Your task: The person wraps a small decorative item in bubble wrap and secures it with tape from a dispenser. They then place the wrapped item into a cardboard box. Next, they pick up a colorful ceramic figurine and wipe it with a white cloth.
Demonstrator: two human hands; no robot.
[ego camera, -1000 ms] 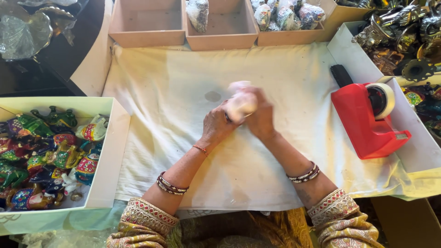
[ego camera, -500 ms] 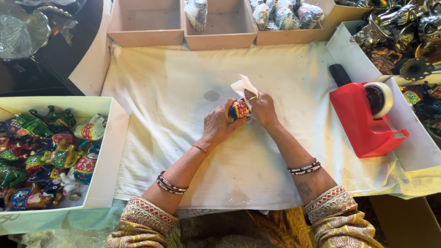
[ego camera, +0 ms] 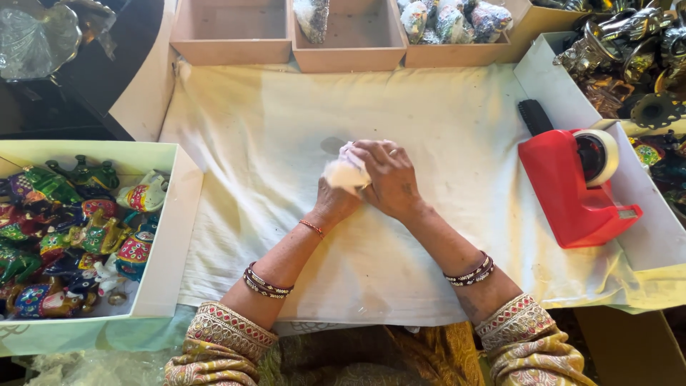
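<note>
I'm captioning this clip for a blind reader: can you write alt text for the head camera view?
Two hands, the left hand and right hand, clasp a small white paper-wrapped bundle over a cream cloth. A white box of colourful painted figurines sits to the left, a red tape dispenser to the right, wooden trays beyond.

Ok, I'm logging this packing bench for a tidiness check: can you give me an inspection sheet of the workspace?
Surface: cream cloth, creased, with a faint stain.
Job's things: white paper bundle, held between both hands.
Clutter: red tape dispenser at right; white box of painted figurines at left; wooden trays along the far edge, some holding wrapped pieces.
Grippers: left hand under the bundle, right hand closed over it.
Cables: nothing seen.
Surroundings: metal figurines at upper right.
</note>
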